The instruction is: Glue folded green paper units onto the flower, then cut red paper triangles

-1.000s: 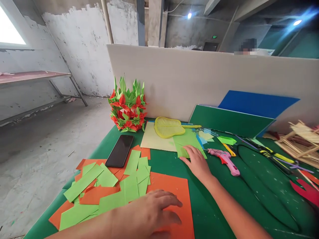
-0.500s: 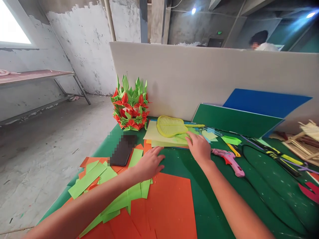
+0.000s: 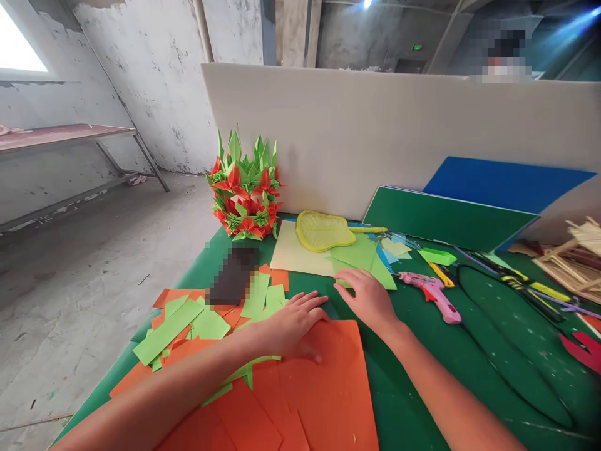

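Observation:
My left hand [image 3: 298,322] lies with its fingers stretched out over the top edge of a large orange paper sheet [image 3: 333,382]. My right hand [image 3: 369,300] is just to the right, its fingers loosely bent and a gap between thumb and forefinger; I see nothing held there. Beyond its fingertips are a cream sheet [image 3: 300,254] and green paper [image 3: 354,254]. A yellow fan-shaped piece with a handle [image 3: 323,230] rests on these papers. Cut green strips [image 3: 169,332] and orange pieces lie scattered left of and under my left forearm.
A green-and-red folded-paper structure [image 3: 246,194] stands at the back left, behind a blurred dark phone-like slab [image 3: 232,279]. To the right lie a pink glue gun [image 3: 434,297] with its cord, a yellow cutter [image 3: 441,274] and pliers [image 3: 521,282]. A pale partition [image 3: 328,138] rises behind.
My left hand has moved right and nearer onto the orange sheet. My right hand has drawn back from the yellow piece, and the green paper beneath it shows more. A yellow-green front strip no longer shows.

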### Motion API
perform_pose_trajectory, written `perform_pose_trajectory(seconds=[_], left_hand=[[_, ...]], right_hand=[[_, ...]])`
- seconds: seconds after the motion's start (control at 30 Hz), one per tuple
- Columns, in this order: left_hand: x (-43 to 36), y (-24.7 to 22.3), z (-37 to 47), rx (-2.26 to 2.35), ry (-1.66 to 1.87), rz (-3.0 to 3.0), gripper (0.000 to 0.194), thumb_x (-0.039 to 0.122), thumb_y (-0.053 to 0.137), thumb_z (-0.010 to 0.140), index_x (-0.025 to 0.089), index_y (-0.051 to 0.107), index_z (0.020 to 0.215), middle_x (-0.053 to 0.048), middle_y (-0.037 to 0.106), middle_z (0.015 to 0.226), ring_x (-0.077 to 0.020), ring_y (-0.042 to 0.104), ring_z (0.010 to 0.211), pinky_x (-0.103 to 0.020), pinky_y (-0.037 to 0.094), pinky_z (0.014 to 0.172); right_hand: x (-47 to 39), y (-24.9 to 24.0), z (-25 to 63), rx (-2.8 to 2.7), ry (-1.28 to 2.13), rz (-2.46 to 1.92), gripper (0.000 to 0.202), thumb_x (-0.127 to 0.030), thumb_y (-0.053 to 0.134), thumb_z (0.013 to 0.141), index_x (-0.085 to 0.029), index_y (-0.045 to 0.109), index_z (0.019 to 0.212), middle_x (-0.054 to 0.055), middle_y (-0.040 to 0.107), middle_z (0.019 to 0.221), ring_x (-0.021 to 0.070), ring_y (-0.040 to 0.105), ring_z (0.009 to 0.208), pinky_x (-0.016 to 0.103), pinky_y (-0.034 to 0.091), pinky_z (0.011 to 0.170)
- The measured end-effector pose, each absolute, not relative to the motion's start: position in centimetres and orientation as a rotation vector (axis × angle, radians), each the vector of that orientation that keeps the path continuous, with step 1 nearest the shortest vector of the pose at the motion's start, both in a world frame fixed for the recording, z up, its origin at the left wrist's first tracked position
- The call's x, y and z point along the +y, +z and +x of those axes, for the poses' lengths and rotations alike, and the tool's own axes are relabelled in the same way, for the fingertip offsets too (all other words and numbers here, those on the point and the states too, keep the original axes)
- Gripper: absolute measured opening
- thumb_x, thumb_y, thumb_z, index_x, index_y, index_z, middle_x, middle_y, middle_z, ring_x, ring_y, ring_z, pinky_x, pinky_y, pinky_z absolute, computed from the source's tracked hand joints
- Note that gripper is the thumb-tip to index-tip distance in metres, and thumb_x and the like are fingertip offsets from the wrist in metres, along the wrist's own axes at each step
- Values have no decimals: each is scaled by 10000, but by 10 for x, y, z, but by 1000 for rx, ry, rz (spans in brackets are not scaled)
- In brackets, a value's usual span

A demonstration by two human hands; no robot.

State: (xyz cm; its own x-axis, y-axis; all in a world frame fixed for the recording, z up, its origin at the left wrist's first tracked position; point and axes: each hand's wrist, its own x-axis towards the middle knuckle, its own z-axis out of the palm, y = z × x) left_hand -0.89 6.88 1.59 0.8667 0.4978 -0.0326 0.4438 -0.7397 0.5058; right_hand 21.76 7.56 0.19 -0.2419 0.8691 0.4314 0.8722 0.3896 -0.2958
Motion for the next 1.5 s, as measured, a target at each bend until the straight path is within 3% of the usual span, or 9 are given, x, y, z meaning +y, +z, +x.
perform_pose_trajectory(seconds=[0.2,0.33,0.47,0.63,0.8,1.03,1.2,1.37,1.5], left_hand=[[68,15,-7,830,357,2352,410,269,718,739,226,514,1092,-70,627,1136,-251,578,1087,-370,450,912],[66,17,-2,963,452,2157,351,179,585,812,257,480,1137,-2,652,977,-174,631,903,-272,475,758],[62,19,1,970,537,2140,288,136,505,842,253,512,1105,13,658,963,-152,624,880,-252,463,753],[54,16,0,884,560,2188,259,91,407,855,227,522,1043,3,656,977,-139,612,863,-232,459,730],[48,17,-2,748,453,2294,281,3,412,739,205,558,870,18,653,831,-128,604,750,-201,441,643],[50,16,-1,635,449,2356,304,-12,427,715,188,635,810,-16,682,904,-143,637,843,-199,472,708],[51,10,0,635,471,2401,276,39,450,782,190,664,867,-40,689,947,-165,642,876,-225,486,730],[54,8,0,623,459,2409,212,108,473,852,191,665,886,-43,682,977,-163,638,880,-231,484,758],[55,10,0,607,426,2408,198,142,480,872,192,669,902,-41,681,968,-156,639,859,-223,483,741]], right_hand=[[41,0,221,-1829,832,-1495,391,-502,396,948,-239,625,1123,66,707,978,231,644,908,337,497,768],[23,3,224,-1549,1339,-1309,537,-609,326,932,-226,583,1207,72,700,960,223,665,868,330,514,753],[17,6,225,-1498,1446,-1196,620,-672,295,904,-220,628,1165,102,668,1132,265,633,1028,378,511,841],[37,0,225,-1681,1151,-1303,521,-564,289,954,-222,650,1108,97,694,1052,244,652,939,391,525,801],[87,-9,219,-2240,-40,-1405,341,-305,556,868,-242,566,1202,80,603,1242,278,532,1134,428,447,923],[132,1,220,-2266,-284,-1420,309,-37,411,832,-187,640,976,72,685,938,229,586,883,332,439,735],[144,11,229,-2253,-378,-1462,296,-66,425,864,-177,693,924,97,676,1043,243,568,960,346,427,783],[145,8,228,-2385,-396,-1400,291,-369,653,827,-212,695,1068,117,616,1201,289,528,1087,413,414,892],[149,8,228,-2421,-400,-1389,193,-362,673,821,-236,732,956,96,610,1207,278,523,1098,416,399,907]])
